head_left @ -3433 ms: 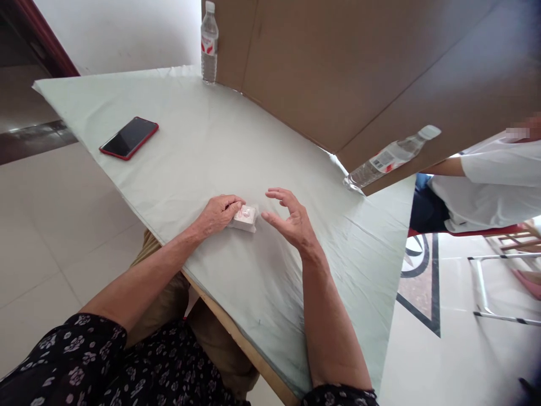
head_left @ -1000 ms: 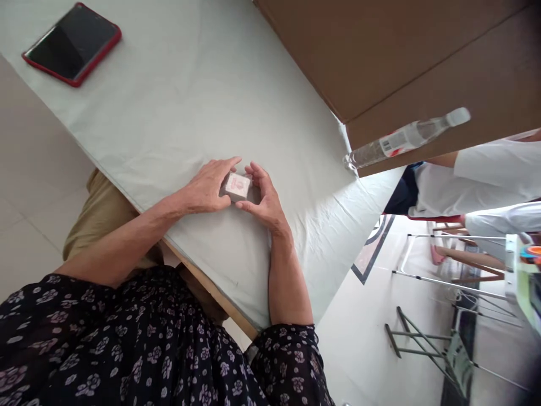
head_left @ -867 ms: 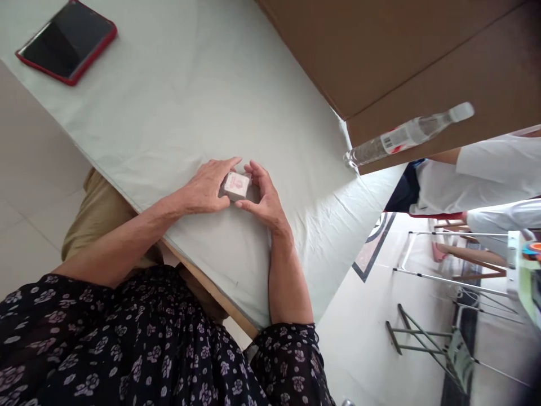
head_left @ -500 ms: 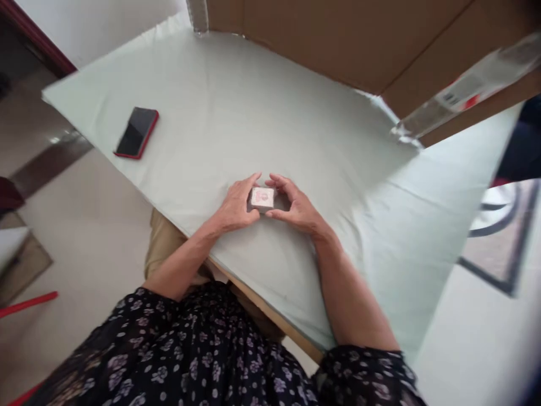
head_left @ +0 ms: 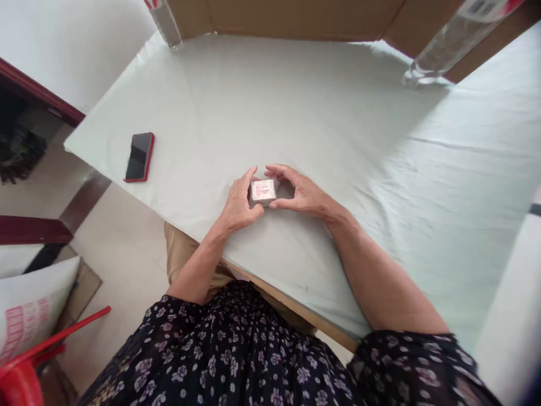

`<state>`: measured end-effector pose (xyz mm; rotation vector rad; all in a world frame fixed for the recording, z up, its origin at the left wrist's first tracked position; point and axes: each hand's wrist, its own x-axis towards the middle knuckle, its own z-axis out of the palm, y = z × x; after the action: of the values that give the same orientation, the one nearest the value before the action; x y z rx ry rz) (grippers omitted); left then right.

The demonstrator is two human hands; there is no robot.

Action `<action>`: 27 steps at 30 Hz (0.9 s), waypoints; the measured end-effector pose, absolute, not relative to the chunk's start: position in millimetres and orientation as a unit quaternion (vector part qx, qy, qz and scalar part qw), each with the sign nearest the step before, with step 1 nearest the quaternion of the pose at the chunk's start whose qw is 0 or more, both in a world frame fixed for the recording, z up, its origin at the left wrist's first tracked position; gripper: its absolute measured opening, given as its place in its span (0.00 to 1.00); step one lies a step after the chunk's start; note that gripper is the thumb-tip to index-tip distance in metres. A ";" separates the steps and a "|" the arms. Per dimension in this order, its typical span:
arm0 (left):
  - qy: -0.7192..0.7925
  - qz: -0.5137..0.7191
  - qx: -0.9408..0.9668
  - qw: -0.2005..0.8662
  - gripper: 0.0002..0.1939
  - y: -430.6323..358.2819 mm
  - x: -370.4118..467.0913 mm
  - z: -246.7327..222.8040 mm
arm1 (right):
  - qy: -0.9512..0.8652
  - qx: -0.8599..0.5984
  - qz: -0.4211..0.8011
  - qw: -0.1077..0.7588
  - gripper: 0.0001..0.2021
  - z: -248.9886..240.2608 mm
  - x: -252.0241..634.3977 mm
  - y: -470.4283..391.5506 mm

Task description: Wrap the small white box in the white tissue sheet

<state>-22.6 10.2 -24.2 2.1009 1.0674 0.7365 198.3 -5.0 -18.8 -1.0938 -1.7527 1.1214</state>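
Note:
A small deck of playing cards (head_left: 262, 190), pale on top with a reddish print, is on the cloth between my two hands. My left hand (head_left: 240, 202) is curled round its left end, the thumb along the near edge and the fingers behind. Curved in from the other side, my right hand (head_left: 298, 190) has its thumb tip at the near right corner and its fingertips by the far edge. A gap shows between my right palm and the deck.
A pale green cloth (head_left: 296, 107) covers the table. To the left lies a phone (head_left: 138, 158) with a red case. A large cardboard box (head_left: 287, 20) with taped corners stands along the back. On the floor at left are a white printed sack (head_left: 36, 304) and a red object (head_left: 21, 383).
The view has turned and shifted, so the phone and the box appear in other places. Both hands stay around the deck with nearly the same grip.

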 end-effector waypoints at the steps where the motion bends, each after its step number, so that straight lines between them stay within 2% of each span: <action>1: 0.406 0.284 0.806 0.324 0.47 9.8 -22.8 -24.5 | -0.689 -0.428 0.441 0.384 0.44 -19.1 198.2 -5.3; 11: 0.414 0.288 0.802 0.320 0.44 2.1 -21.8 -22.3 | -0.705 -0.461 0.416 0.343 0.44 -17.2 192.3 -12.5; 13: 0.410 0.294 0.800 0.326 0.44 1.7 -21.7 -22.4 | -0.716 -0.473 0.391 0.332 0.40 -11.6 192.7 -14.2; 19: 0.411 0.293 0.800 0.324 0.44 1.6 -21.5 -20.9 | -0.765 -0.483 0.250 0.345 0.19 7.3 194.3 -18.9; 23: 0.404 0.288 0.808 0.316 0.44 4.1 -22.0 -19.6 | -0.778 -0.478 0.197 0.357 0.16 9.3 192.7 -18.0; 27: 0.400 0.284 0.814 0.311 0.44 3.0 -24.7 -20.1 | -0.779 -0.489 0.184 0.347 0.16 8.9 191.3 -19.5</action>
<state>-24.7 3.0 -20.1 2.1488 1.0565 0.7501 191.3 -19.5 8.9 -1.2674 -2.0216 0.4766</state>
